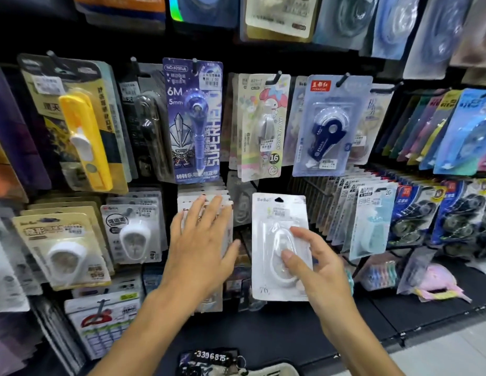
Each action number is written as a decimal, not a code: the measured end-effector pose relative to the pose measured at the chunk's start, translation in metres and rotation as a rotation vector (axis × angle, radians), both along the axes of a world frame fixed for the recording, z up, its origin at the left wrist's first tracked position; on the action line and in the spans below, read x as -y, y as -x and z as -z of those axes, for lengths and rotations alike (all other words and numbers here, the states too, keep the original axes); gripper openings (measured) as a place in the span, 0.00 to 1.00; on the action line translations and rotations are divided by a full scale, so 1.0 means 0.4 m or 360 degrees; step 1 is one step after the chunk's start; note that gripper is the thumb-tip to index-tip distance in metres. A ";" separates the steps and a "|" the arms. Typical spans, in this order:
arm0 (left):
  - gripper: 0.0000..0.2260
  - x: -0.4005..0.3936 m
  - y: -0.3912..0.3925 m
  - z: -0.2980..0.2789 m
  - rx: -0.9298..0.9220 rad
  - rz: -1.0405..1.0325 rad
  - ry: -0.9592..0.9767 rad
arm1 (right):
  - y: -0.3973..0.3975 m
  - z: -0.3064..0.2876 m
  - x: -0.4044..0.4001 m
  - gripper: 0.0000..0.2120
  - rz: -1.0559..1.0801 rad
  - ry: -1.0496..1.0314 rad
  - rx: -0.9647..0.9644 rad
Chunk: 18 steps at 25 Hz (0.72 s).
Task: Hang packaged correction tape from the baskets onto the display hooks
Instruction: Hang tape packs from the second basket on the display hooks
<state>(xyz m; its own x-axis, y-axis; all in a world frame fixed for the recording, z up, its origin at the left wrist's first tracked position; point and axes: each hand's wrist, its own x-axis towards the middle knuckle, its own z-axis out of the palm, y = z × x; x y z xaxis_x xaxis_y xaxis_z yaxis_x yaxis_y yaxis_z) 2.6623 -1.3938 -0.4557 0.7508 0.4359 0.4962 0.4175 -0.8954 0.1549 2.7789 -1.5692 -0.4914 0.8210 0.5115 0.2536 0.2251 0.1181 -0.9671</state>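
I've got one white correction tape pack (281, 248) in my right hand (321, 263), thumb across the front of the blister and fingers wrapped behind the card, held upright in front of the display with its hang hole at the top. That hole isn't on any hook yet, so this pack counts as in transit, not hung. My left hand (201, 240) is flat and spread, fingers straight, pressing against the stack of matching white packs (203, 204) already hanging just to the left of the one I'm carrying; it grips nothing, and I judge it's steadying or pushing that row back to make room at the hook's tip. I can't see the hook itself behind my fingers. Around me the wall is well stocked: the purple superhero pack (194, 120), the pink cartoon pack (260, 126) and the blue dispenser pack (331, 126) all hang on the row above, and more white ones hang lower left, so a good share of the hanging looks done. What's left, as I read it: line up this hole with the hook beside my left hand, slide it on, then go back down for more. At the bottom edge I can just make out the rim of a basket (279, 369), but how many packs remain in it I can't tell from here.
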 end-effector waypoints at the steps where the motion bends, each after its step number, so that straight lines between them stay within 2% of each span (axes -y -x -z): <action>1: 0.30 -0.009 -0.005 0.008 -0.0108 -0.0024 -0.0055 | -0.002 -0.003 0.002 0.17 -0.0034 0.0065 0.0051; 4: 0.32 -0.017 -0.005 0.023 -0.0190 -0.0050 -0.0168 | 0.003 -0.024 -0.005 0.18 -0.0102 0.0130 0.0113; 9: 0.35 -0.035 0.000 0.039 -0.0210 -0.0010 -0.0218 | 0.015 -0.016 0.006 0.17 0.0023 0.0043 0.0031; 12: 0.35 -0.036 0.001 0.038 -0.0194 0.0009 -0.0204 | 0.020 -0.017 0.009 0.17 0.0087 0.0102 -0.0001; 18: 0.36 -0.042 0.005 0.040 -0.0162 0.0043 -0.0212 | 0.059 -0.037 0.025 0.13 -0.0168 -0.0038 0.0093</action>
